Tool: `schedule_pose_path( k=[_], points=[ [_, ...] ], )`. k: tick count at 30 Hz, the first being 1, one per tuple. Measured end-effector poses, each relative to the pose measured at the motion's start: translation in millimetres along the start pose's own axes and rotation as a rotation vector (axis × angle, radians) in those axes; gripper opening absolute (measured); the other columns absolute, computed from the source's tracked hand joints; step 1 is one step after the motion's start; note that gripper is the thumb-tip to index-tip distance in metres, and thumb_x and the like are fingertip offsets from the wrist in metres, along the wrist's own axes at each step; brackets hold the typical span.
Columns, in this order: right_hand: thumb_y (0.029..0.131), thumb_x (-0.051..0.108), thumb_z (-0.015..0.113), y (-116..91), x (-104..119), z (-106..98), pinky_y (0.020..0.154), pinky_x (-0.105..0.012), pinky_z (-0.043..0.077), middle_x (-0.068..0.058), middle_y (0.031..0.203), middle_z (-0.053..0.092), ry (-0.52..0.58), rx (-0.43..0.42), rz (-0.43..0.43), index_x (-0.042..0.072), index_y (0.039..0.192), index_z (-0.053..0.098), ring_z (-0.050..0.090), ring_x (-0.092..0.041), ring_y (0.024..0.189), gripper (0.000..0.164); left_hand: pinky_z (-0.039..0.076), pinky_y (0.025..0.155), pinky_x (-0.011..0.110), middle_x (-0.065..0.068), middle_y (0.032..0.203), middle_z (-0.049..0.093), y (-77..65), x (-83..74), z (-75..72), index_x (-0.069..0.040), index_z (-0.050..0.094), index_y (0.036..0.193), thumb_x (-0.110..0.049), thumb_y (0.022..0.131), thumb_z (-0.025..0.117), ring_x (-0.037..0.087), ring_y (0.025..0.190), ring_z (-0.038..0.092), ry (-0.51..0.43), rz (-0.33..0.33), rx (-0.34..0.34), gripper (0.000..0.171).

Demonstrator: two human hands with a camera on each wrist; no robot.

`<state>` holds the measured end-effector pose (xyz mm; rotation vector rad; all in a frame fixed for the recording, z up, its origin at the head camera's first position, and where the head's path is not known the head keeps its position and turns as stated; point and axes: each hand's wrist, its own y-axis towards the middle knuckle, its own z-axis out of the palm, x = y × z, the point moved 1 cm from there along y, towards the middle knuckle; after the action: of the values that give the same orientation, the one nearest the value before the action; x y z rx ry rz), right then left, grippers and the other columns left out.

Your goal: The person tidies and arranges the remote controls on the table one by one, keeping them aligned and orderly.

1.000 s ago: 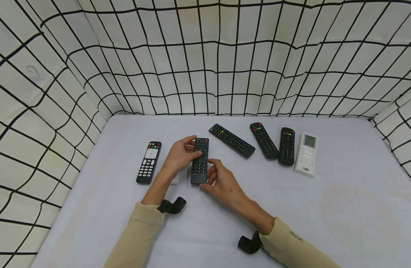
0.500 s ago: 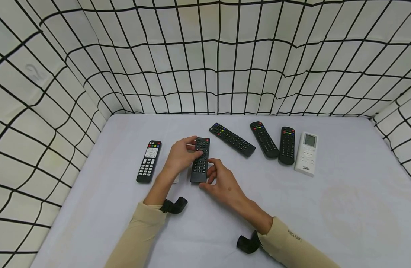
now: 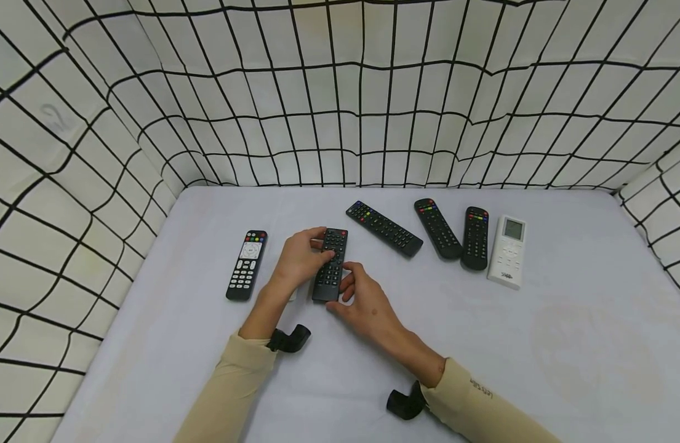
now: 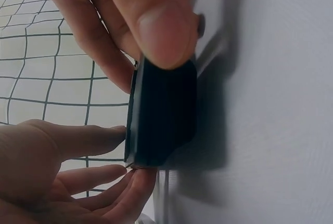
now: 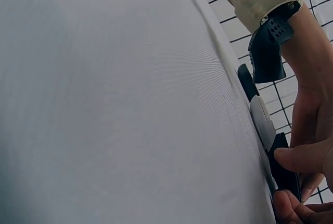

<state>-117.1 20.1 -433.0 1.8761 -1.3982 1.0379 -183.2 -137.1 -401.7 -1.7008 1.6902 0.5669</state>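
Observation:
A black remote control [image 3: 327,284] with a red button at its far right corner lies between the two hands, close over the white-covered table. My left hand [image 3: 298,259] grips it from the left, thumb across the buttons and fingers at its far left edge. On the right, my right hand [image 3: 368,306] holds its near end, thumb by the near corner and curled fingers along the right side. In the left wrist view the remote control [image 4: 167,110] shows edge-on beside its shadow. A white remote [image 5: 263,120] lies next to the left forearm, mostly hidden in the head view.
Left of the hands is a black remote with white buttons [image 3: 247,266]. To the right lie a slanted black remote [image 3: 384,229], two rounded black remotes [image 3: 438,229] and a white remote with a screen [image 3: 507,252]. Black grid netting [image 3: 362,117] surrounds the table [image 3: 567,344].
The near end of the held black remote control has swung slightly left, and my right hand has shifted left with it. My left hand keeps its hold almost in place.

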Motion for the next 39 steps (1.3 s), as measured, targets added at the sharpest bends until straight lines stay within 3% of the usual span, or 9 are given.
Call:
schedule_pose_path(
  k=[17, 39],
  points=[
    [0.084, 0.012, 0.087, 1.3, -2.5, -1.1, 0.076, -0.025, 0.048, -0.004, 0.099, 0.068, -0.044, 0.011, 0.004, -0.001, 0.143, 0.051, 0.058, -0.012, 0.083, 0.071, 0.051, 0.107, 0.050, 0.026, 0.132, 0.067, 0.1, -0.4, 2.4, 0.001, 0.049, 0.152, -0.017, 0.096, 0.075, 0.038, 0.124, 0.066, 0.091, 0.001, 0.013, 0.064],
    [0.084, 0.015, 0.087, 0.0, -2.7, -2.8, 0.074, -0.025, 0.047, -0.002, 0.095, 0.066, -0.068, 0.006, -0.015, 0.001, 0.142, 0.052, 0.056, -0.011, 0.079, 0.069, 0.051, 0.108, 0.049, 0.028, 0.138, 0.061, -0.6, -3.9, 3.9, 0.003, 0.046, 0.153, -0.015, 0.098, 0.073, 0.038, 0.128, 0.063, 0.104, -0.018, 0.033, 0.065]
  ],
)
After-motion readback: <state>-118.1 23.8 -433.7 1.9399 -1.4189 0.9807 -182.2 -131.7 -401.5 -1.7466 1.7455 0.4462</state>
